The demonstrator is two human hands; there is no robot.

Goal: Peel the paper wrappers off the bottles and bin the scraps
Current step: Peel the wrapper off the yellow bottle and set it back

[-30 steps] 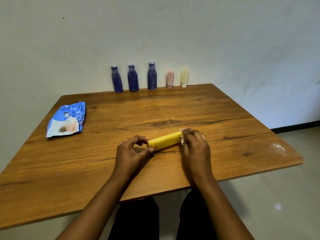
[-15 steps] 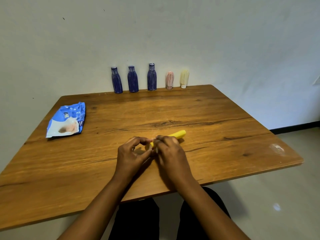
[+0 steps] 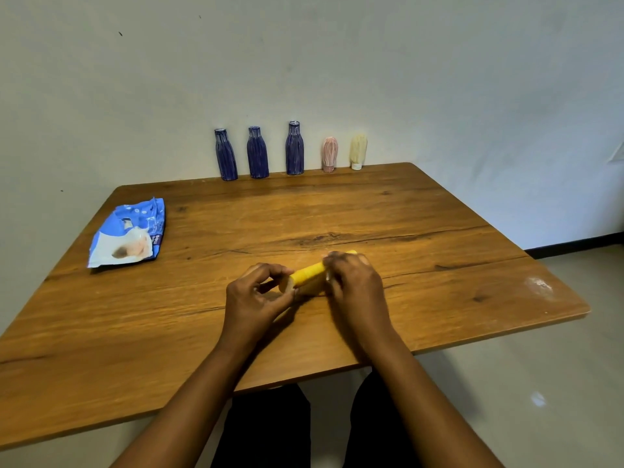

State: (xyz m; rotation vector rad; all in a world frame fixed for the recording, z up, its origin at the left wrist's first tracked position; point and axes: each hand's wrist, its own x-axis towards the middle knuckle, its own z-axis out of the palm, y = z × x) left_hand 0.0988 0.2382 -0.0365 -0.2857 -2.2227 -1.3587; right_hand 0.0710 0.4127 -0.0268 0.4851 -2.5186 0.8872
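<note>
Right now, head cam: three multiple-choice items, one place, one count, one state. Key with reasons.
1. Where is the blue packet? A. far left of the table B. its right edge C. on the floor
2. How many dark blue bottles stand by the wall? A. two B. three C. five
3. The yellow bottle is: A. upright, untouched B. held sideways by the left hand and right hand C. in the row
Key: 1 A, it lies near the table's left edge. 2 B, three stand beside a pink bottle and a cream bottle. 3 B, both hands grip its ends.
</note>
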